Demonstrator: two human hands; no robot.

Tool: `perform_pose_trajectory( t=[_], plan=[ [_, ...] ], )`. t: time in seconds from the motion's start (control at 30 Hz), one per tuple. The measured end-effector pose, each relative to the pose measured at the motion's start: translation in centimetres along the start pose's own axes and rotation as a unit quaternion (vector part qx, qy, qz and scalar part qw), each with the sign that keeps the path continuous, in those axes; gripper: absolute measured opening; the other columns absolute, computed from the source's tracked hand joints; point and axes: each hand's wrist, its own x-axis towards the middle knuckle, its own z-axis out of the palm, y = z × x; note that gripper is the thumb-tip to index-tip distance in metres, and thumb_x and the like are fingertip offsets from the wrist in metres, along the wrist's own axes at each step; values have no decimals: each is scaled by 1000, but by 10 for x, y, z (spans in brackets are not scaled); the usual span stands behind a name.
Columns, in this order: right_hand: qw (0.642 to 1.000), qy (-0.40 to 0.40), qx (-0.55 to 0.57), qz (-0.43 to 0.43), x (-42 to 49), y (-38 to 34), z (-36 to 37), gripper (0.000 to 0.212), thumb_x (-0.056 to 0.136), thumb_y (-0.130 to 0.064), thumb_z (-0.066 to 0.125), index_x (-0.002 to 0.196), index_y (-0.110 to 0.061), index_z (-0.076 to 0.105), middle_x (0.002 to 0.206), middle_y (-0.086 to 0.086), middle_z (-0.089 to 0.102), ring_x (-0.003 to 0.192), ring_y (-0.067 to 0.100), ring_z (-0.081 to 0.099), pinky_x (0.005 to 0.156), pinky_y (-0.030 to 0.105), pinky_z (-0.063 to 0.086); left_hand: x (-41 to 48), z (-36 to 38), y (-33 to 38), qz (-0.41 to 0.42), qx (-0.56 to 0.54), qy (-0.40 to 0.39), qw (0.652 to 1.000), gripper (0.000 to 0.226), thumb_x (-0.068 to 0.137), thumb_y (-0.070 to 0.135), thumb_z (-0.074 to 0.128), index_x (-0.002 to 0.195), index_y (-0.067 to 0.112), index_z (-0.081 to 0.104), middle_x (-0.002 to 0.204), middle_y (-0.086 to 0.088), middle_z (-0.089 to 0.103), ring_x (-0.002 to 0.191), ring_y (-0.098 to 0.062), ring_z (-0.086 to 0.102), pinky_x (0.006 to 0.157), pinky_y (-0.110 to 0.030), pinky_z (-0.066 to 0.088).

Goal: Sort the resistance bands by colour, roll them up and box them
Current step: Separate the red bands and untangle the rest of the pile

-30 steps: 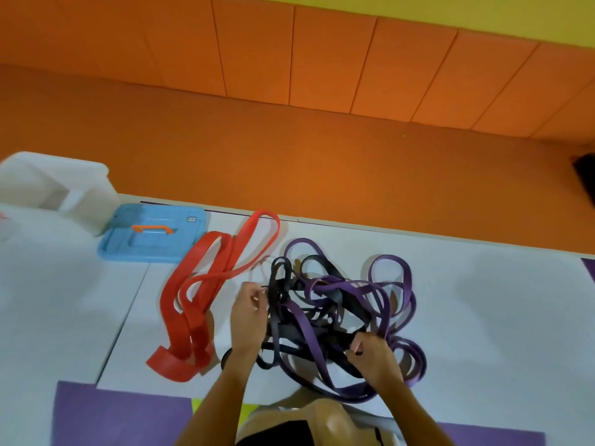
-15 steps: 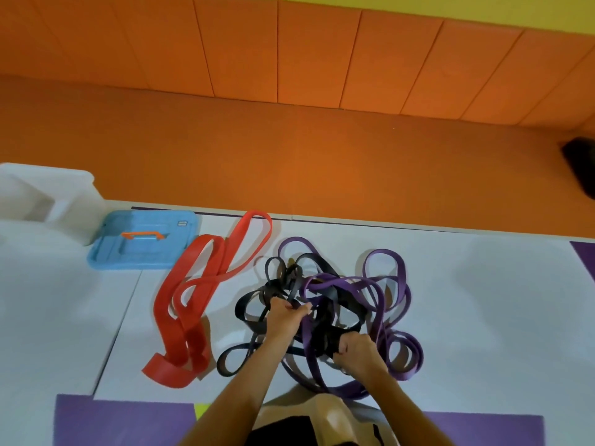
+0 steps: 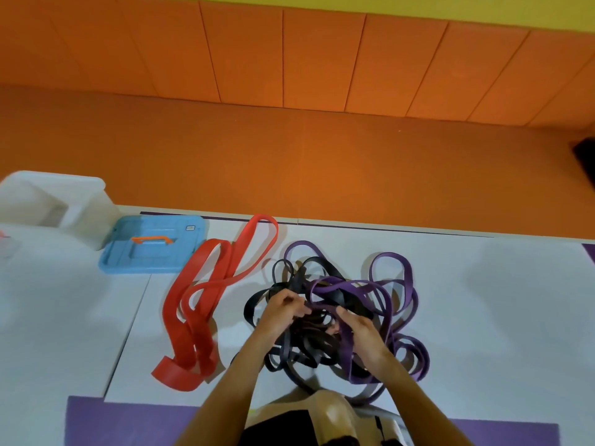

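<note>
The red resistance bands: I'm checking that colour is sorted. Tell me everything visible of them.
The flat, wide red rubbery resistance bands lie unrolled in long loose loops on the white table, stretched from beside the blue plastic lid toward the person, the near end folded over. They sit left of the black and purple tangle. Neither the left hand nor the right hand touches them.

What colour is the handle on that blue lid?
Orange. The handle sits across the middle of the blue lid, clearest in the head view.
</note>
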Motion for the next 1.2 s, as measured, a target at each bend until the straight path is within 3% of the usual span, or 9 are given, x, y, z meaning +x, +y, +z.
perform_pose_trajectory(
  t=[0.07,0.2,0.33,0.47,0.63,0.83,1.0,1.1,1.2],
  plan=[
    [997,33,-20,-70,-1,-7,-6,40,91,-42,72,77,-5,75,80,22,73,79,35,67,96,55,52,3,-6,-8,18,69,46,996,12,100,10,64,109,18,69,110,2,74,117,-22,69,103,-40,54],
    [981,139,-67,-118,1,-13,-16,32,101,-31,69,82,-8,77,80,11,77,81,24,72,95,43,55,6,-11,-22,-15,192,-60,979,52,91,6,63,138,28,62,142,3,52,131,-19,58,111,-39,50],
    [965,173,-145,-133,-4,-13,-20,19,100,-41,67,93,-30,80,90,-11,80,87,2,73,85,27,51,8,-5,-31,38,449,-18,893,36,85,30,77,118,32,63,141,8,43,139,-19,41,127,-65,1],
    [964,195,-103,-151,-6,-8,-30,29,104,-40,63,95,-16,77,81,5,77,75,18,73,80,35,60,9,-11,-25,74,513,13,855,24,88,25,80,99,28,58,128,4,45,130,-23,49,121,-62,29],
    [961,229,-29,-151,-6,-3,-33,30,109,-36,56,114,-10,70,92,10,81,85,28,79,81,39,62,7,-8,-28,80,604,17,792,49,95,6,71,136,31,62,155,-1,35,147,-26,38,125,-66,22],
    [921,356,-71,-141,-2,-5,-43,32,108,-44,52,105,-16,68,77,4,63,69,19,56,62,33,48,7,-17,-33,96,575,95,807,36,97,13,71,126,32,67,151,0,42,143,-25,39,120,-54,28],
    [944,282,-168,-35,0,12,-53,29,106,-33,60,96,-7,67,82,19,66,70,26,58,65,39,47,9,-8,-31,230,503,93,828,23,92,35,67,114,28,70,123,5,47,116,-19,53,101,-39,48],
    [931,241,-273,-6,0,24,-55,33,101,-33,69,82,-6,63,68,9,62,60,22,54,59,34,41,10,8,-23,250,467,18,848,38,97,43,62,131,27,65,127,3,50,94,-17,64,80,-30,55],
    [924,243,-295,10,2,25,-57,26,103,-29,63,89,-8,63,68,5,63,58,21,56,57,32,42,15,20,-21,184,540,-30,821,62,96,55,63,151,32,49,145,-3,52,114,-27,67,93,-40,55]
  ],
)
